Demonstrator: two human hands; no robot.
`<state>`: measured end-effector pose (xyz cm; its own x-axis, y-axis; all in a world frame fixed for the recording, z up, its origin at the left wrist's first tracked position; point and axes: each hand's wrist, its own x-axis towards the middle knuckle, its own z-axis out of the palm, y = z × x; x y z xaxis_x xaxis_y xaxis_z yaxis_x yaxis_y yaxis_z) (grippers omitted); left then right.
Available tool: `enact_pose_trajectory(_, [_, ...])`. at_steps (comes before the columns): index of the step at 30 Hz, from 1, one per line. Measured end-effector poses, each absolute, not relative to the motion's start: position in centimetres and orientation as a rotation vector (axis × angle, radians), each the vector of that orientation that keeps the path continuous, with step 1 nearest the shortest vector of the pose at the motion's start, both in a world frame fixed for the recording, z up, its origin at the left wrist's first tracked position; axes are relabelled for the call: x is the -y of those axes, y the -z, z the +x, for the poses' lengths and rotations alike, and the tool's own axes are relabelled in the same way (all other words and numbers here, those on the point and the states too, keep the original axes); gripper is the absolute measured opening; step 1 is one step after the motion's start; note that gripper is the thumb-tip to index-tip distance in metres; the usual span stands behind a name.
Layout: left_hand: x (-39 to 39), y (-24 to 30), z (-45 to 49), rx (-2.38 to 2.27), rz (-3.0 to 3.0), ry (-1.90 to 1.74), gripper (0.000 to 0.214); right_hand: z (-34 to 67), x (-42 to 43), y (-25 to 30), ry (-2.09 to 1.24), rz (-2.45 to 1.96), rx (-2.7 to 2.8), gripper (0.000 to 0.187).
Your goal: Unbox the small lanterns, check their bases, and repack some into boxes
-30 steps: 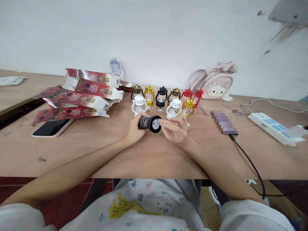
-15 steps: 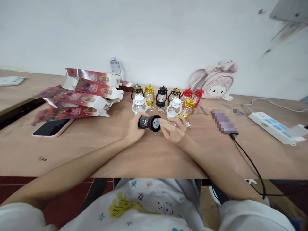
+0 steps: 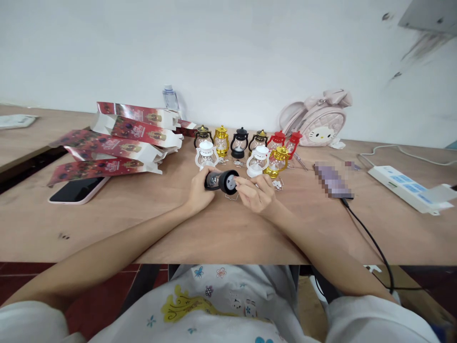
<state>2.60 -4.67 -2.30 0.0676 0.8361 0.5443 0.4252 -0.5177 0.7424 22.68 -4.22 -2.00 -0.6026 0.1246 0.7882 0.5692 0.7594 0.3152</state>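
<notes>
My left hand (image 3: 202,190) is wrapped round a small black lantern (image 3: 224,182), tipped on its side so that its round base faces right. A pale disc shows inside the black rim of that base. My right hand (image 3: 257,192) is closed, thumb and fingertips pinched at the base's right edge; whatever lies between them is too small to make out. Just behind my hands stand a white lantern (image 3: 206,155), another white lantern (image 3: 258,161) and a gold lantern (image 3: 277,161). Behind these is a row with a black lantern (image 3: 239,143) and a red lantern (image 3: 294,144).
Red printed boxes (image 3: 117,143) are heaped at left, partly over a phone (image 3: 78,190). A clear bottle (image 3: 171,98) and a pink bag (image 3: 323,124) are by the wall. At right lie a cabled, blurred-out phone (image 3: 333,181) and a white power strip (image 3: 405,188).
My right fingertips have shifted very slightly at the lantern's base. The lantern stays in my left hand, in nearly the same place and tilt.
</notes>
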Motion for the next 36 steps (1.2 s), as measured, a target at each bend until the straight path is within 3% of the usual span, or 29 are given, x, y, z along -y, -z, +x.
enact_pose_trajectory(17, [4.9,1.9,2.4,-1.314,2.054,-1.443,0.035,22.2,4.8,0.7,1.008,-0.343,1.971,0.008])
enact_pose_trajectory(36, [4.4,2.5,2.5,-1.179,1.917,-1.481,0.031,21.4,4.1,1.8,0.735,-0.377,1.835,0.016])
